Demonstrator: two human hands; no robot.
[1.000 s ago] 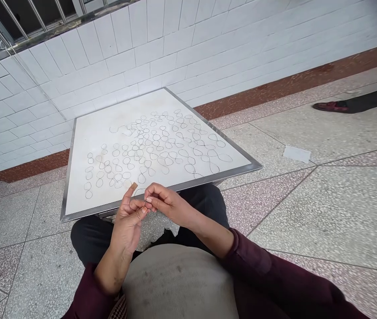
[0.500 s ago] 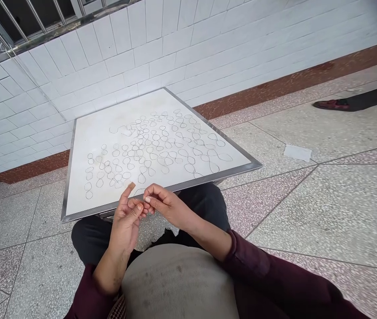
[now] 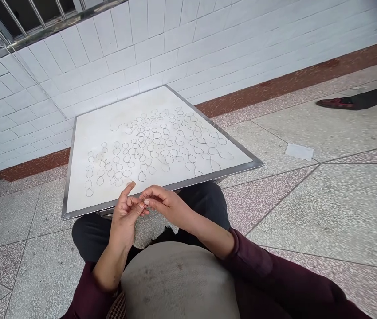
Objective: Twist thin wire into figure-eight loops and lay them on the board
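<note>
My left hand [image 3: 127, 210] and my right hand [image 3: 162, 204] meet just over the near edge of a white board table [image 3: 92, 126]. Thumb and fingers of each are pinched together, fingertips touching the other hand's. Between them is a thin dark wire-like strand [image 3: 143, 200], mostly hidden by the fingers; whether it is wire or thread I cannot tell. One finger of the left hand points up and away from the pinch. Past the hands, many figure-eight loops [image 3: 147, 170] of similar thin dark strand lie spread over the board.
A metal trim [image 3: 215, 174] edges the board, whose far side stands by a white tiled wall [image 3: 208, 53]. My knees [image 3: 205, 204] are under the near edge. On the floor to the right lies a white sheet [image 3: 299, 151]; beyond it is another person's shoe [image 3: 338, 103].
My right hand has shifted slightly left, closer against the left fingertips. A thin loop that showed above the fingers is now hardly visible. The loops on the board lie as before.
</note>
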